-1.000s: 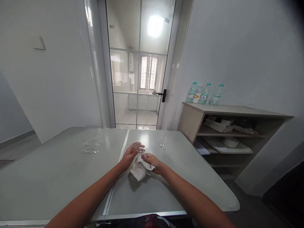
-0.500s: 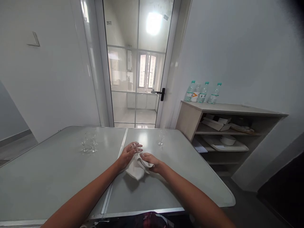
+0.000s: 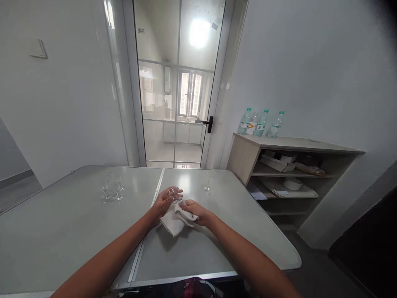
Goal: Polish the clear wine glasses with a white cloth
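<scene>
My left hand [image 3: 166,199] is closed around a small clear glass [image 3: 173,191], mostly hidden by the fingers. My right hand [image 3: 194,210] pinches a white cloth [image 3: 173,222] against the near side of that glass, and the cloth's loose end hangs above the table. Past my right hand, a small stemmed glass [image 3: 207,184] stands upright on its own. Several more clear stemmed glasses [image 3: 118,191] are grouped to the left of my left hand.
The grey table [image 3: 93,231] has a metal seam [image 3: 136,258] running front to back. A shelf unit [image 3: 245,159] stands at the right, with several plastic bottles [image 3: 262,124] on top and trays and boxes inside. Behind the table is a glass door [image 3: 175,142] with a black handle [image 3: 210,124].
The view has shifted slightly. Both hands keep their hold on the glass and cloth, and the cloth's hanging end has swung a little to the left.
</scene>
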The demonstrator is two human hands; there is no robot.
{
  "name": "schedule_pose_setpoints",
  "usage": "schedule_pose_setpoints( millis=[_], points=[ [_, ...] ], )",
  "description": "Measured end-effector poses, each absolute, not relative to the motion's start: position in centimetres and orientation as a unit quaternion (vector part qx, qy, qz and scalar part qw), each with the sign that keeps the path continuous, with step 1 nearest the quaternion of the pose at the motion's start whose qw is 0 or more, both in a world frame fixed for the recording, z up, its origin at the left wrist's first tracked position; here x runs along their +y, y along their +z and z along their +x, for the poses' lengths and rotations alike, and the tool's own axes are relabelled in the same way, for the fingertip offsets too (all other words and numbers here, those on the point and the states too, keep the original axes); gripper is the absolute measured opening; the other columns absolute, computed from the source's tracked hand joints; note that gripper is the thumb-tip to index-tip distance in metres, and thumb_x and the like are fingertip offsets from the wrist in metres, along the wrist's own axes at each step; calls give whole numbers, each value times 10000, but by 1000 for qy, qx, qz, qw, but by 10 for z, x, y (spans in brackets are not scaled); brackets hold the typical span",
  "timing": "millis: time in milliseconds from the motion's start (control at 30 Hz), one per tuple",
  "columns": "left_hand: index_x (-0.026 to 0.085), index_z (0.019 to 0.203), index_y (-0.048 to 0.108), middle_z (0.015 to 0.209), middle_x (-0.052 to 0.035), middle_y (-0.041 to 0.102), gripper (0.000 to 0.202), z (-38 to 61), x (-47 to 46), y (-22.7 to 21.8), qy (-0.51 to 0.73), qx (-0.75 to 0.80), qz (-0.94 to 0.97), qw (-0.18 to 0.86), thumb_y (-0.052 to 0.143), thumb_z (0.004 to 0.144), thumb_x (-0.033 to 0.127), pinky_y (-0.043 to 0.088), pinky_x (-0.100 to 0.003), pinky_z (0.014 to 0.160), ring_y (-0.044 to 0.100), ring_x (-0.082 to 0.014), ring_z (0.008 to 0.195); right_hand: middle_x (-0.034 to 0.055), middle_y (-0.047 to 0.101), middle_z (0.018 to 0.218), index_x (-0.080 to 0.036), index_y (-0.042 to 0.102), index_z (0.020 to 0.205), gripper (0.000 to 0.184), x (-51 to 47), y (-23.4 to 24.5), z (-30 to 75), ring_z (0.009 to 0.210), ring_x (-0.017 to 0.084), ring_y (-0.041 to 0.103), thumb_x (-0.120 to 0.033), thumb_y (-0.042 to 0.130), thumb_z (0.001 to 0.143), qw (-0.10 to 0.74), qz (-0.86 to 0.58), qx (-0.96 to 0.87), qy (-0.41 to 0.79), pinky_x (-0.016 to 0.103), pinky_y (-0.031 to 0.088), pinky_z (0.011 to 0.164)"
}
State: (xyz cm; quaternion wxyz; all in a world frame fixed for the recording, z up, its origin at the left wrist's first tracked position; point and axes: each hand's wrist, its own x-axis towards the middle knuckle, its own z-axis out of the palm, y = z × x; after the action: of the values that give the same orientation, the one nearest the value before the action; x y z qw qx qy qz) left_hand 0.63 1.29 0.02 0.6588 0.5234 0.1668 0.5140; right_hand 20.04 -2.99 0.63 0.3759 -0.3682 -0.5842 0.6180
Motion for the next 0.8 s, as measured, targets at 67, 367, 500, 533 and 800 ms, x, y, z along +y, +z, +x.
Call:
schedule_pose_setpoints(
  millis=[67,367,500,533,800],
  points=[
    [168,1224,648,1292,-209,724,668,9,15,-1,537,206,527,625,947,687,427,523,-514,1056,740,-330,1103,14,625,789,-174,631,858,440,-29,7,198,720,155,507,-568,813,789,381,-408,-602,572,265,355,669],
    [160,1185,684,1276,-193,732,583,8,8,3,511,194,520,656,922,722,423,517,-459,1042,737,-302,1078,5,551,722,-189,553,809,527,-30,8,206,647,147,475,-706,602,894,323,-438,-663,514,276,379,631],
    [163,1225,695,1305,-193,716,616,5,7,4,494,157,521,678,931,713,409,515,-450,1039,725,-312,1111,5,564,713,-183,570,815,601,-30,7,207,619,141,484,-781,581,868,310,-426,-662,533,277,399,613],
    [172,1245,685,1318,-191,711,615,5,9,3,504,167,520,669,930,721,382,514,-452,1038,721,-312,1126,15,593,754,-182,586,839,555,-30,8,206,662,150,507,-733,641,862,318,-430,-662,525,272,397,633],
    [171,1164,698,1259,-169,745,538,4,19,-6,531,205,486,663,938,710,328,484,-475,1083,743,-305,1092,1,602,762,-186,605,814,343,-28,8,200,730,155,510,-457,815,829,385,-416,-596,569,256,328,669]
  ],
)
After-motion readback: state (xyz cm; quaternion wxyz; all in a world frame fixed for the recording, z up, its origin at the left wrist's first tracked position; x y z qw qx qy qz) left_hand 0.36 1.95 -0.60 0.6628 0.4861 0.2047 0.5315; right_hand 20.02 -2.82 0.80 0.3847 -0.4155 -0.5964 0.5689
